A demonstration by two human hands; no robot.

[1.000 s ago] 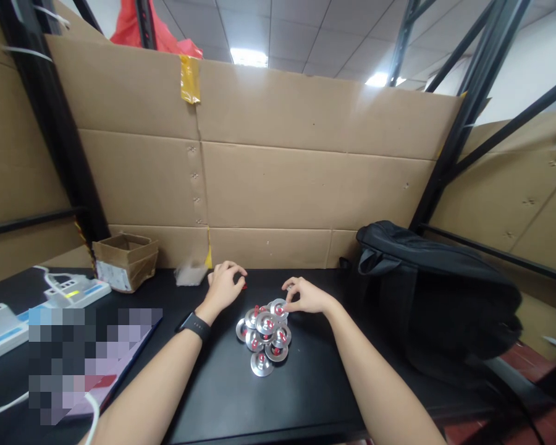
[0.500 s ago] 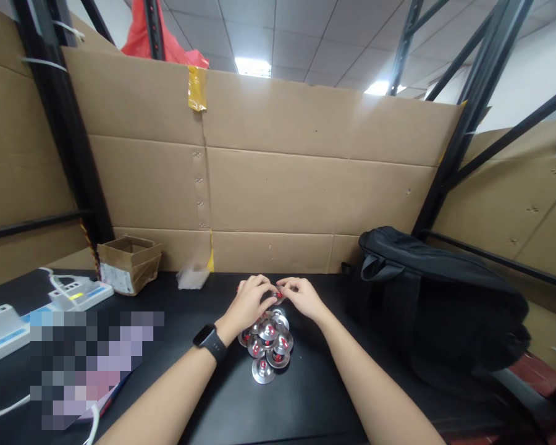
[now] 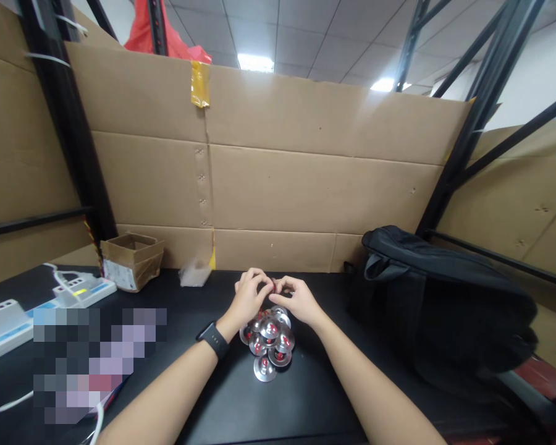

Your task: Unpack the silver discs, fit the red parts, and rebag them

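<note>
Several small silver discs with red centres (image 3: 269, 343) lie in a pile on the black table (image 3: 269, 408). My left hand (image 3: 249, 295), with a black watch on its wrist, and my right hand (image 3: 295, 300) meet just above the far side of the pile. Their fingers are curled and pinched together, fingertip to fingertip. A small red bit shows between the fingertips; I cannot make out what it is.
A black backpack (image 3: 440, 303) lies at the right. A small open cardboard box (image 3: 132, 259), a crumpled clear bag (image 3: 194, 272) and white power strips (image 3: 37, 303) sit at the left. Cardboard walls (image 3: 306, 179) and black rack posts close in the back.
One second ago my hands were apart, the left near a small red piece, the right on the pile. They have come together above the pile and stayed pinched there.
</note>
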